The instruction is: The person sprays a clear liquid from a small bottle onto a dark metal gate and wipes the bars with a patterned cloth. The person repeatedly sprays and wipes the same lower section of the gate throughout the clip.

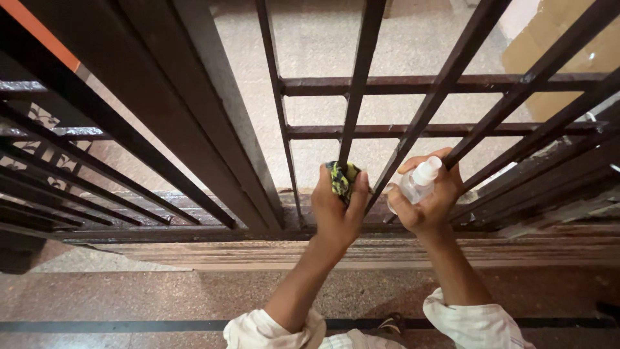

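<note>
A dark brown metal gate (361, 84) of upright bars and cross rails stands in front of me. My left hand (336, 210) grips a crumpled black and yellow cloth (341, 176) and presses it against the lower part of one upright bar. To its right, my right hand (429, 200) holds a small clear spray bottle (416, 183) with a white nozzle, close to a neighbouring slanted bar. Both forearms reach up from rolled white sleeves at the bottom of the view.
A wide gate post (194, 116) stands left of my hands. A low stone threshold (323, 252) runs under the gate, with speckled reddish floor (161, 294) on my side. Beyond the bars lie a pale floor and a cardboard box (562, 45).
</note>
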